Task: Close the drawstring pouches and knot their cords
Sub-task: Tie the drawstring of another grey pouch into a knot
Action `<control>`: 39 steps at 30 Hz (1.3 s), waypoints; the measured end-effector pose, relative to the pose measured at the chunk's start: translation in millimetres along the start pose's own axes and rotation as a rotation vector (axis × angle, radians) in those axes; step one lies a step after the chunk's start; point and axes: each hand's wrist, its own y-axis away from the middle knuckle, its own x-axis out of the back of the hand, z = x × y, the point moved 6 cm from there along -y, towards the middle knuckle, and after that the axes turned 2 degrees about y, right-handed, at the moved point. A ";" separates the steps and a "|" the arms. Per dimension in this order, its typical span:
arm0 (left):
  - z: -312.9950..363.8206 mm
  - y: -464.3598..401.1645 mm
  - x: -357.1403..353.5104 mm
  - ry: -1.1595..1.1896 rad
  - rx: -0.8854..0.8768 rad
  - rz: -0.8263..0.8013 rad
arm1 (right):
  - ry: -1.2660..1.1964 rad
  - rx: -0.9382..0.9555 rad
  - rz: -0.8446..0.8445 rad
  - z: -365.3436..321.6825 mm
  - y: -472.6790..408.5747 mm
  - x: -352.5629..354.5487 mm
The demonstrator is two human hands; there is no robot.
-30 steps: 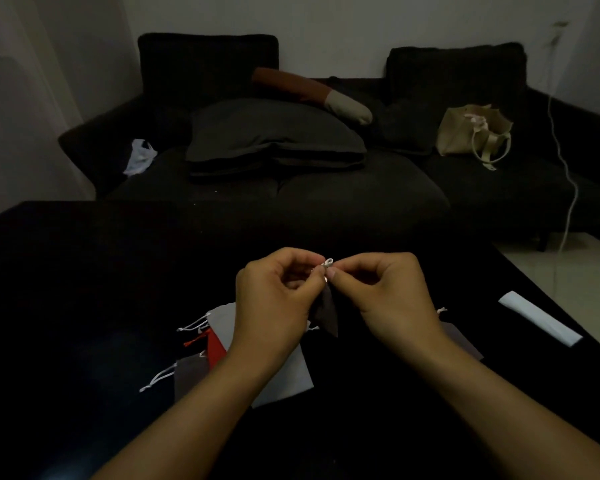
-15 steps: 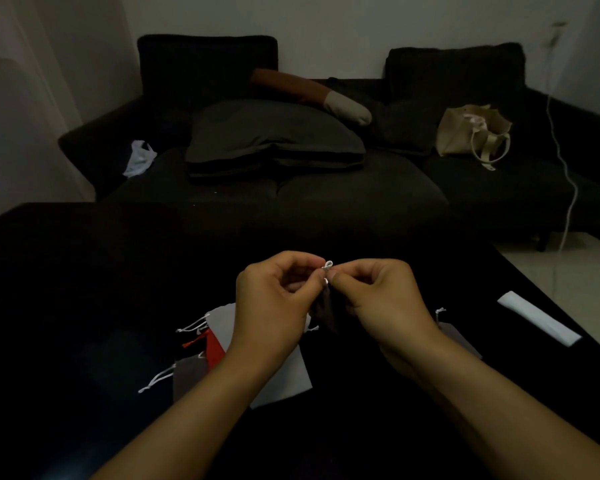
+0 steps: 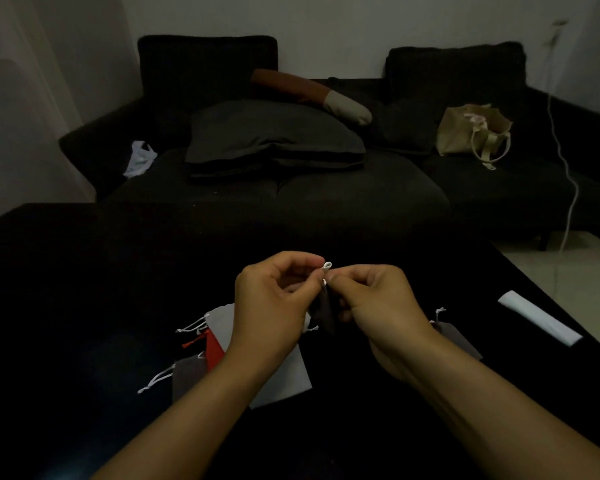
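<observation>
pouch cord pinched by both hands

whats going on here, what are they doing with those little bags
A person is working on a small dark pouch held up above a black table. The left hand and right hand pinch its white cord at the top, where a small loop shows, so a knot seems to be in progress. More pouches lie on the table under the left arm: a light grey pouch, a red pouch and a dark grey pouch. Another grey pouch lies by the right wrist.
</observation>
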 end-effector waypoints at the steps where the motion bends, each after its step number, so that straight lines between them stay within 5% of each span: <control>1: -0.2 -0.6 0.1 0.007 0.008 0.000 | 0.003 0.015 0.005 -1.7 0.3 0.9; 17: -0.3 -5.7 6.4 0.112 0.073 0.062 | -0.052 0.087 0.018 -8.0 0.1 1.3; 30: 1.3 -7.1 8.1 0.126 0.076 -0.022 | 0.013 0.050 -0.178 -17.4 2.5 0.8; 39: 0.8 -4.3 5.9 0.026 0.009 -0.010 | 0.028 0.106 -0.109 -24.3 5.8 9.8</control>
